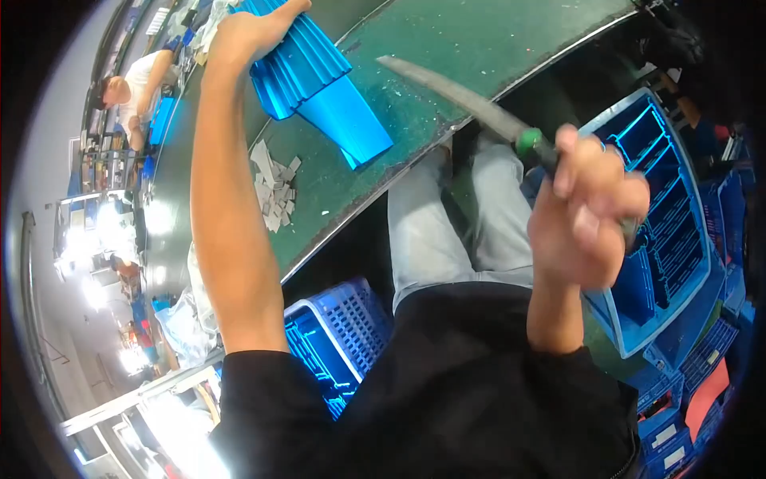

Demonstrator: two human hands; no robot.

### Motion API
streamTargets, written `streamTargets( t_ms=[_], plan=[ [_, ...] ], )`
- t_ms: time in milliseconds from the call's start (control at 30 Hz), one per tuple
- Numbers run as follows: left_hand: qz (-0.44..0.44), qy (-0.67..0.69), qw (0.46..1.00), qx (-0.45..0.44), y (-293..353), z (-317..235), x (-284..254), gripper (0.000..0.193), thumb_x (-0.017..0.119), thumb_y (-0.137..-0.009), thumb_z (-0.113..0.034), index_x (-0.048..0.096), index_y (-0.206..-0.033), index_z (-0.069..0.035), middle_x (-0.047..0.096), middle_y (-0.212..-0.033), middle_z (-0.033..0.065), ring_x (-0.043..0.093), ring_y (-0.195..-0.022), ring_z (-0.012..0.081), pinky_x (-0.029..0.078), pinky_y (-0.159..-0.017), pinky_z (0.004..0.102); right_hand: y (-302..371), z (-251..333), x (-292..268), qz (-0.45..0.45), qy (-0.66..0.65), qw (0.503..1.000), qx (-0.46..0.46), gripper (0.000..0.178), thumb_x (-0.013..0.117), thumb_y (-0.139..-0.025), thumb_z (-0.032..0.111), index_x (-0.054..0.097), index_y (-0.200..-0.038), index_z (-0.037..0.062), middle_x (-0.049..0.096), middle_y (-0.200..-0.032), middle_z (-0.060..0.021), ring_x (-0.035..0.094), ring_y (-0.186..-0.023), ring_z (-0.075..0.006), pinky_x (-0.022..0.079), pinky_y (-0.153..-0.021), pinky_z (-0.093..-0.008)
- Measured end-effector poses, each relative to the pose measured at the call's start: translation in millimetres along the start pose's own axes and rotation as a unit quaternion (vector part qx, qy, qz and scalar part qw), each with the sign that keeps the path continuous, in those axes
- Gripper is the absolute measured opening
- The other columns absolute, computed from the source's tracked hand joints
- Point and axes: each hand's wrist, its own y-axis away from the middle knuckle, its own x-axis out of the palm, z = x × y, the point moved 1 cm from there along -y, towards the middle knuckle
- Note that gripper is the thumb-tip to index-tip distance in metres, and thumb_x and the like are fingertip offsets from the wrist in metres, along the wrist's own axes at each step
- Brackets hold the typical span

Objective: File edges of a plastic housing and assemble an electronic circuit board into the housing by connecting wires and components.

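Observation:
In my right hand [586, 211], the fingers are wrapped round the dark handle of a long grey file [471, 100] with a green collar. The file's tapered blade points up and left over the edge of the green worktable [471, 36]. My left hand [254, 33] reaches far forward and grips a bright blue ribbed part [307, 68] at its upper side; some of its fingers are hidden. From under the ribs a smooth blue section [347, 120] sticks out toward the table edge. The file tip and the blue part are apart.
A heap of small grey-white pieces [274, 188] lies on the table beside my left forearm. Blue crates [351, 319] with blue parts stand below my left arm, and a large blue bin [622, 339] is at my right. Another person [132, 96] sits at far left.

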Motion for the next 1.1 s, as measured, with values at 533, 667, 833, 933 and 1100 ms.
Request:
streamTargets(
  t_ms=[533, 667, 833, 933, 1100],
  plan=[
    [0.017, -0.04, 0.999, -0.013, -4.1, 23.2, 6.6, 0.103, 0.053, -0.077, -0.08, 0.064, -0.108, 0.017, 0.064, -0.111, 0.0362, 0.063, -0.111, 0.0418, 0.047, -0.097, 0.04, 96.9, -7.3, 30.2, 0.191, 0.036, 0.978, 0.076, 0.003, 0.063, -0.071, 0.0, 0.062, -0.073, 0.0021, 0.058, -0.067, -0.0068, 0.058, -0.062, -0.0242, 0.052, -0.07, -0.042],
    [0.01, -0.036, 0.998, -0.044, -10.4, 9.6, 4.4, 0.101, 0.053, -0.077, -0.079, 0.064, -0.113, 0.015, 0.063, -0.117, 0.035, 0.062, -0.114, 0.0416, 0.045, -0.1, 0.04, 94.3, -18.6, 23.9, 0.173, 0.062, 0.98, 0.081, 0.004, 0.062, -0.068, -0.001, 0.061, -0.07, 0.0023, 0.058, -0.067, -0.0081, 0.058, -0.062, -0.0249, 0.052, -0.068, -0.043],
    [0.009, -0.043, 0.999, -0.02, -1.6, 18.4, 9.3, 0.099, 0.053, -0.077, -0.079, 0.066, -0.111, 0.013, 0.064, -0.115, 0.0342, 0.062, -0.113, 0.0421, 0.046, -0.099, 0.0404, 120.1, -5.7, 25.1, 0.122, 0.023, 0.992, 0.029, 0.004, 0.061, -0.07, 0.002, 0.06, -0.066, 0.0031, 0.059, -0.067, -0.0063, 0.059, -0.061, -0.0229, 0.052, -0.067, -0.0385],
    [0.039, -0.02, 0.999, 0.007, -10.4, 22.0, 8.4, 0.098, 0.053, -0.077, -0.079, 0.066, -0.11, 0.013, 0.064, -0.114, 0.0344, 0.062, -0.113, 0.0421, 0.047, -0.098, 0.0403, 85.2, -41.8, 29.0, 0.202, 0.07, 0.973, 0.087, 0.006, 0.062, -0.063, -0.001, 0.061, -0.069, -0.0008, 0.059, -0.071, -0.0114, 0.059, -0.065, -0.0292, 0.05, -0.069, -0.0443],
    [0.008, -0.039, 0.999, -0.015, 6.5, 20.2, 10.2, 0.097, 0.054, -0.077, -0.078, 0.065, -0.112, 0.012, 0.063, -0.117, 0.0341, 0.061, -0.115, 0.0422, 0.047, -0.099, 0.0397, 126.8, -6.2, 33.0, 0.133, 0.017, 0.987, 0.084, 0.002, 0.063, -0.067, 0.0, 0.061, -0.068, 0.0011, 0.059, -0.069, -0.0095, 0.059, -0.065, -0.0271, 0.051, -0.072, -0.0448]
  ],
)
